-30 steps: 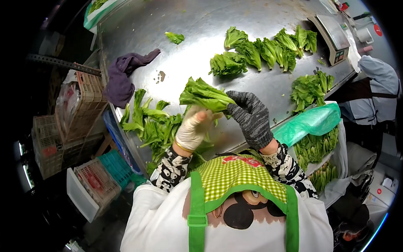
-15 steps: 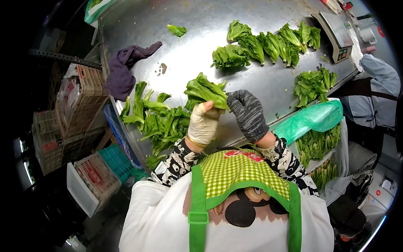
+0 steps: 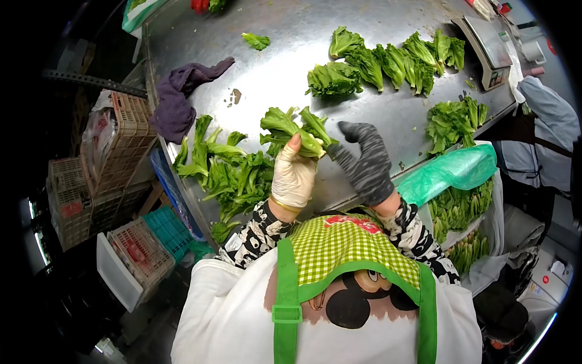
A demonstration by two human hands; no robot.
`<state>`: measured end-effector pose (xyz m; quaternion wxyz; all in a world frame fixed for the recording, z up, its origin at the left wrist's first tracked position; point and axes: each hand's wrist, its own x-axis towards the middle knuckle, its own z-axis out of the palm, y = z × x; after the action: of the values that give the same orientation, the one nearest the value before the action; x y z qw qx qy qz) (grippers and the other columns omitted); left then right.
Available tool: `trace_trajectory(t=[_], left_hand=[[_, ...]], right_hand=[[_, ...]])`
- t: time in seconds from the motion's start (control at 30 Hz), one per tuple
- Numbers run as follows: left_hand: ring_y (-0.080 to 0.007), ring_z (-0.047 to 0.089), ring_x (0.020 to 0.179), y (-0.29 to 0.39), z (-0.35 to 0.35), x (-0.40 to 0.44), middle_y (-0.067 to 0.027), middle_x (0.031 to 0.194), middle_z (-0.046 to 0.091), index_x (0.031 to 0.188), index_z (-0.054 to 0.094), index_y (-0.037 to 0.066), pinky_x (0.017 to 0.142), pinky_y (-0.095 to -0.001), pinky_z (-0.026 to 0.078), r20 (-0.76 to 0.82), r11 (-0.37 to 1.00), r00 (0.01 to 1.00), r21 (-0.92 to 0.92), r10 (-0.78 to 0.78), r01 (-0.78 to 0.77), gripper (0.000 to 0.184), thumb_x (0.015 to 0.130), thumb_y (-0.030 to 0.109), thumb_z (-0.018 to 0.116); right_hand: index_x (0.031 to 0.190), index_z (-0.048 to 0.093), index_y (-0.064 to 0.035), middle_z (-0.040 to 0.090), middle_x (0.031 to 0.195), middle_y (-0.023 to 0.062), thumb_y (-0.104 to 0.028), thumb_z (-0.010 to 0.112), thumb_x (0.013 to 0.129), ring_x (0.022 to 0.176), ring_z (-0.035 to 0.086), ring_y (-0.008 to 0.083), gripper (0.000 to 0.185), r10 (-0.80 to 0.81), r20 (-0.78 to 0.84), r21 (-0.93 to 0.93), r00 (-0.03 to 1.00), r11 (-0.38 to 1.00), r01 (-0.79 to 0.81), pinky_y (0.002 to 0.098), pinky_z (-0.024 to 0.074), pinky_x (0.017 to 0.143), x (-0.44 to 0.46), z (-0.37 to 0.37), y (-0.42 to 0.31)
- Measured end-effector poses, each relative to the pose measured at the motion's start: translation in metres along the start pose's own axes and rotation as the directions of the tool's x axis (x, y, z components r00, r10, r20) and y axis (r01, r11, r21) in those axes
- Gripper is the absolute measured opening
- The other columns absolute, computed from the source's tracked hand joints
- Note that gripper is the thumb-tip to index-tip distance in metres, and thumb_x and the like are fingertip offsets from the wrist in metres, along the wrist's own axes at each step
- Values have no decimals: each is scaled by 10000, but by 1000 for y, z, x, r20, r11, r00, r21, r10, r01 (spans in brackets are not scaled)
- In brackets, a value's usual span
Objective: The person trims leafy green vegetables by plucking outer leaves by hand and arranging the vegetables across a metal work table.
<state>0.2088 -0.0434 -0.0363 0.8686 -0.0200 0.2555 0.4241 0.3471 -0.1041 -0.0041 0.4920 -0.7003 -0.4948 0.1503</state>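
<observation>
My left hand [image 3: 292, 179], in a cream-white glove with a bare thumb tip, is closed around a small head of green lettuce [image 3: 284, 125] above the metal table. The lettuce's pale stem end points right, and one leaf spreads apart from the rest. My right hand [image 3: 365, 167] wears a dark grey knit glove. Its thumb is raised away from the fingers, whose tips are close to the stem end; whether they touch it I cannot tell. Left of my left hand lies a pile of loose lettuce [image 3: 239, 179].
A row of lettuce heads [image 3: 388, 64] lies across the metal table [image 3: 273, 73], near a scale [image 3: 485, 51]. More lettuce [image 3: 451, 124] lies at the right edge, above a green plastic bag [image 3: 451, 176]. A purple cloth [image 3: 176, 103] and plastic crates [image 3: 130, 130] are at left.
My right hand has moved from gripping the lettuce to just right of it, its thumb now apart. The lettuce has turned and its leaves have spread. Something red with green appears at the top edge.
</observation>
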Motion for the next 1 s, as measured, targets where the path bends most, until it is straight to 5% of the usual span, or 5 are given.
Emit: trace_trajectory(t=[0.47,0.67,0.83,0.93,1.0], left_hand=[[-172,597,986,-14,-2,-6,-47,1059,637,1110,589,52,877,-322,500,80,987,994,138,69,-79,299,850,149,702],[-185,596,997,-17,-5,-3,-57,1082,631,1159,562,44,879,-324,504,67,990,997,139,25,-34,365,838,137,710],[-209,604,987,-27,4,-5,-74,1071,632,1143,566,34,856,-343,524,-22,996,999,79,49,-47,345,840,118,708],[-214,604,976,-17,-11,2,-74,1071,626,1132,569,49,846,-363,529,-44,998,998,39,45,-43,322,844,105,702],[-216,606,952,-10,-6,-1,-66,1050,627,1119,574,59,821,-375,534,-41,998,997,42,58,-57,305,846,103,702]], right_hand=[[1074,642,-3,652,960,132,-126,546,929,869,630,256,213,230,363,-28,903,971,-236,341,497,790,-3,-5,-8],[996,624,21,629,918,160,-105,510,942,814,606,276,179,-330,220,-382,918,836,393,345,489,768,-16,7,16],[976,583,7,596,835,91,-125,461,969,733,578,183,179,191,7,187,982,964,-189,301,496,698,-20,20,28],[949,576,2,579,830,56,-120,500,960,712,522,104,144,595,82,746,800,496,-445,277,463,625,-6,9,30],[989,593,8,607,826,53,-141,558,934,705,546,121,162,466,109,313,878,823,-475,285,468,640,-3,-4,54]])
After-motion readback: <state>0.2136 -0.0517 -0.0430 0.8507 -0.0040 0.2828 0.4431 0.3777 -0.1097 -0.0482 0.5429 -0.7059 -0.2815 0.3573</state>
